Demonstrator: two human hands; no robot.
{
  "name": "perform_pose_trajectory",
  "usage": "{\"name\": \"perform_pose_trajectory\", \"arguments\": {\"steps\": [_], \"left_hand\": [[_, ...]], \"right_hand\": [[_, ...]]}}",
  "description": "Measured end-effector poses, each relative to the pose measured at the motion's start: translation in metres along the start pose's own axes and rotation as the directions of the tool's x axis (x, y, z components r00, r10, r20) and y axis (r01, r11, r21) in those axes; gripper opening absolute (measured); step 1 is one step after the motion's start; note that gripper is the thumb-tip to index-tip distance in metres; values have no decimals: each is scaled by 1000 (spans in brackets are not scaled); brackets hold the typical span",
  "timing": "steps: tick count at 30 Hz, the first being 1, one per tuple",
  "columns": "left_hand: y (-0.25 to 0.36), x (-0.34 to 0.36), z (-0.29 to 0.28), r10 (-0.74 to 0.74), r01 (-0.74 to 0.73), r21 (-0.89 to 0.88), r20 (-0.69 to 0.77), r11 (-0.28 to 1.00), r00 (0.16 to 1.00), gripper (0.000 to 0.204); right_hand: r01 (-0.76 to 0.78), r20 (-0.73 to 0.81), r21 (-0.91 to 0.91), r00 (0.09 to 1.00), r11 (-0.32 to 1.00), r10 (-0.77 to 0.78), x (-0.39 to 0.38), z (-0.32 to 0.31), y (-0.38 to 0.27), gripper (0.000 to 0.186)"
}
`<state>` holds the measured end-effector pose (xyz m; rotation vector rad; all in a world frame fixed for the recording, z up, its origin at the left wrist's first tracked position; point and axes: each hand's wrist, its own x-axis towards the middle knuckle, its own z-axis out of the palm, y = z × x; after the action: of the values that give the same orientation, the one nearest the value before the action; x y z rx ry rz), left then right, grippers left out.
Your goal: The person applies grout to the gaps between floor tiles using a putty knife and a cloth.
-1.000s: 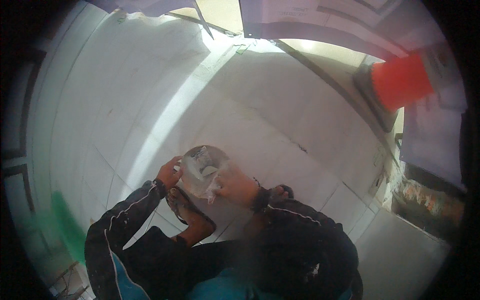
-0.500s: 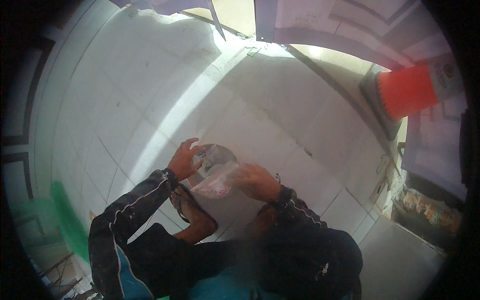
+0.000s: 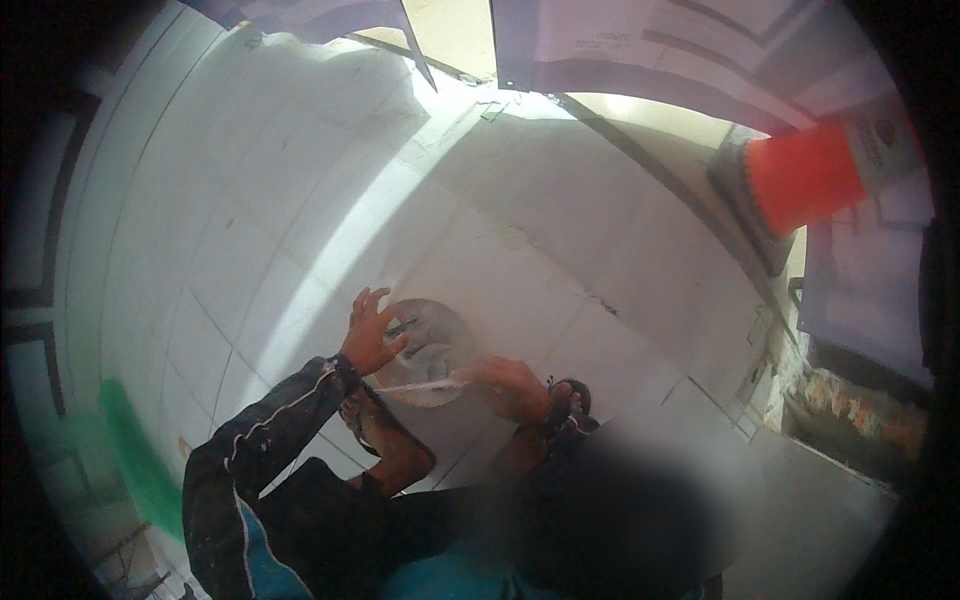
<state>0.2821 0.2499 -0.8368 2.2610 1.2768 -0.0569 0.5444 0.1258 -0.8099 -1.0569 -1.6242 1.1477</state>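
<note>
A round grey tub [image 3: 468, 328] stands on the tiles between my feet, with lumpy grey material [image 3: 432, 335] inside. At its left rim is my left hand [image 3: 370, 335], fingers apart and thumb reaching over the edge; nothing shows in its grasp. Right of the tub, my right hand [image 3: 508, 388] is closed on a thin, flat, pale piece [image 3: 425, 385], seen edge-on across the tub's near side. What kind of piece it is I cannot make out.
White floor tiles [image 3: 560, 250] surround the tub, crossed by a bright sunlit strip [image 3: 345, 235]. An orange cone [image 3: 805, 178] lies at upper right near purplish panels [image 3: 690, 60]. My sandalled foot [image 3: 570, 397] is close to my right hand. Broken wall edge [image 3: 850, 410] shows at right.
My right hand has turned the pale piece from showing its broad, reddish-marked face to edge-on, uncovering more of the tub. My left hand has moved slightly, its fingers still spread.
</note>
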Motion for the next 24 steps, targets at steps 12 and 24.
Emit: {"name": "perform_pose_trajectory", "arguments": {"steps": [12,24], "left_hand": [[-47,-77,-5,-252,284,-321,137,903,958,34],[-47,-91,33,-532,540,-678,253,498,808,35]], "right_hand": [[-297,-153,-163,950,941,273,-16,-10,3,34],[148,181,-318,979,936,-93,-29,-25,54,45]]}}
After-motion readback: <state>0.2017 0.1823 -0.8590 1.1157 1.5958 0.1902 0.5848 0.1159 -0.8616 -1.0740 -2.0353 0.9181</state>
